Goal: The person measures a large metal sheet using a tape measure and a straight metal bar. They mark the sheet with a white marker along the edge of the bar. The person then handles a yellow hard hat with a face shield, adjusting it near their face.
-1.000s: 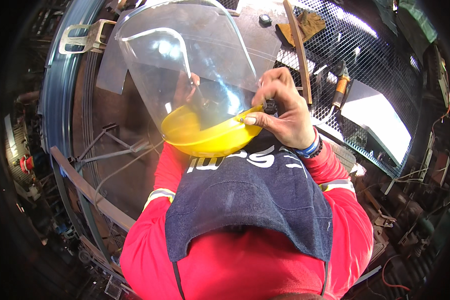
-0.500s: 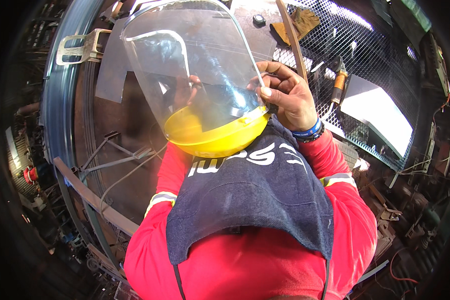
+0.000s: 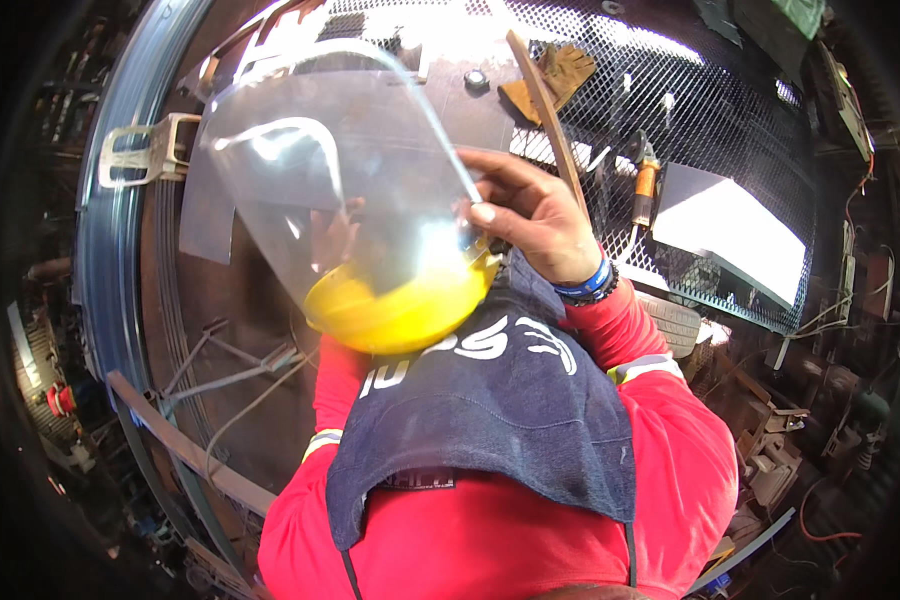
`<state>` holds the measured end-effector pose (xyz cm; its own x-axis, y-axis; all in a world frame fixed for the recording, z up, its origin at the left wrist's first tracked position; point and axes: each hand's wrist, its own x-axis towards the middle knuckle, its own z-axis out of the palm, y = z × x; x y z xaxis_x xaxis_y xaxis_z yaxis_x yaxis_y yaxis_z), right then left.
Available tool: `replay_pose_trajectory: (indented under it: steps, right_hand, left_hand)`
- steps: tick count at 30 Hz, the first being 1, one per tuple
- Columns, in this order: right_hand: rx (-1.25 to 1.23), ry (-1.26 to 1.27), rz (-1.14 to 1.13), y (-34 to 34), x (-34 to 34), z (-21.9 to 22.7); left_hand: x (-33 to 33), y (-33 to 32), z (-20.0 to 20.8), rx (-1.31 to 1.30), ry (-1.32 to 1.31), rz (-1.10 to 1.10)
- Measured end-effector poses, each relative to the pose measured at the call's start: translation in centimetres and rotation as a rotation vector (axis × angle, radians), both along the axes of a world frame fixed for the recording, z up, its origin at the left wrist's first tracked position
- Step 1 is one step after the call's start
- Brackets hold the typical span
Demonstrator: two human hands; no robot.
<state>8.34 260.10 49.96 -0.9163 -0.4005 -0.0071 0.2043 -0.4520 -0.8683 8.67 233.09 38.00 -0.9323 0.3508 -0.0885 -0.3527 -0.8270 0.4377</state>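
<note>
A face shield (image 3: 345, 120) with a clear curved visor and a yellow brow guard (image 3: 400, 310) is held tilted in front of my chest. My right hand (image 3: 530, 215) is closed on the visor's right edge, with thumb and fingers pinching it just above the brow guard. Through the clear plastic, my left hand (image 3: 335, 235) shows blurred, its fingers at the visor's other edge; the yellow guard hides its wrist. Below the shield hangs a dark blue denim apron (image 3: 490, 400) with white lettering, over my red sleeves.
An angle grinder (image 3: 645, 190) and a bright sheet metal piece (image 3: 730, 235) lie on the mesh (image 3: 690, 110) at right. Tan work gloves (image 3: 567, 75) rest beside a brown bar (image 3: 545, 120). A small round dark object (image 3: 477, 80) sits nearby. A pale clamp-like bracket (image 3: 145, 150) is at left.
The face shield has shifted left and slightly down in view, and both hands have moved with it. The grip of the right hand on the visor edge stays the same.
</note>
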Motion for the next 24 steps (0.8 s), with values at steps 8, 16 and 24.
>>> replay_pose_trajectory:
  steps: [8,16,24]
  right_hand:
    - [-0.048,-0.215,-0.185,2.5,-3.0,-5.4]
    - [-0.107,-0.174,-0.164,5.8,-3.6,-8.6]
    - [-0.195,-0.174,-0.051,8.2,-5.7,-10.3]
  left_hand:
    - [-1.1,-0.7,4.8,-0.644,0.153,0.064]
    - [-1.5,3.0,5.1,-0.945,-0.114,0.245]
    - [-1.7,6.2,6.2,-0.819,-0.074,0.313]
